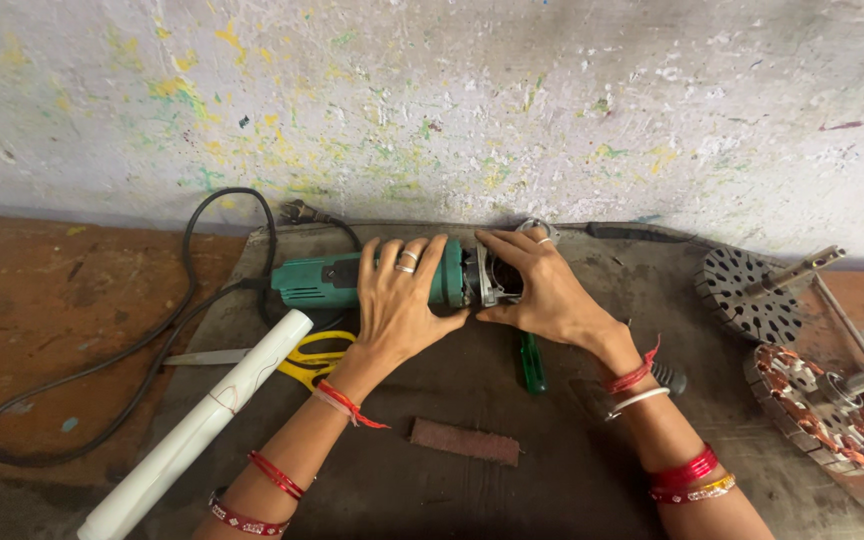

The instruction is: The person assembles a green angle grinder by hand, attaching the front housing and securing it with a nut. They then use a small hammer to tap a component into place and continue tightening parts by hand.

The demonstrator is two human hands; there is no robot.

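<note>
Close to you, a small brown strip (pixel 464 441) lies flat on the dark mat (pixel 512 500), not touching anything. To your left a long white tube (pixel 202 425) leans across the mat's edge, with yellow-handled scissors (pixel 307 360) tucked beside it.

A bit farther out, your left hand (pixel 397 300) lies over the green power tool (pixel 352 280). Your fingers curl down on its body and press it to the mat, so it looks held steady. Your right hand (pixel 542 290) cups the tool's metal front end, fingers bent around it, as if to feel or turn that part. A green screwdriver (pixel 530 362) rests just under that wrist, easy to grab.

The tool's black cord (pixel 112 370) loops away over the brown floor. At the far right, two round motor parts (pixel 782 350) sit well apart from your hands. Behind everything stands a paint-spotted wall (pixel 452 100).
</note>
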